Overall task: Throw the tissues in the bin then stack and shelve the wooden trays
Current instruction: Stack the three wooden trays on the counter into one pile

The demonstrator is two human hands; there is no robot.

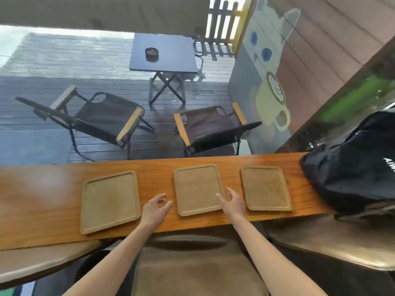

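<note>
**Three trays in a row, hands reaching for the middle one**

Trays lie flat along the wooden counter (42, 189), three of them side by side and well apart from each other, none stacked. The left tray (110, 201) sits turned a little, its near corner reaching the counter's front edge; its long axis runs from the person toward the deck outside. The middle tray (197, 188) and the right tray (266, 188) lie the same way, long sides pointing away from the person, short sides roughly parallel with the counter's edge, both slightly skewed. All three are bare, rims up.

The left hand (157, 210) hovers in the gap between the left and middle trays, fingers spread and curled, holding nothing. The right hand (232, 202) is over the near right corner of the middle tray, fingers parted and bent; whether the fingertips touch the rim I cannot tell. It grips nothing either.

A black bag (350, 167) slumps on the counter's right end, just beside the right tray. Beyond the counter, on the wet deck, stand two folding chairs (205, 127) and a small dark table (164, 53) with a round ashtray (152, 54) on it. A painted cat with a coffee cup (271, 86) covers the wall panel on the right.
</note>
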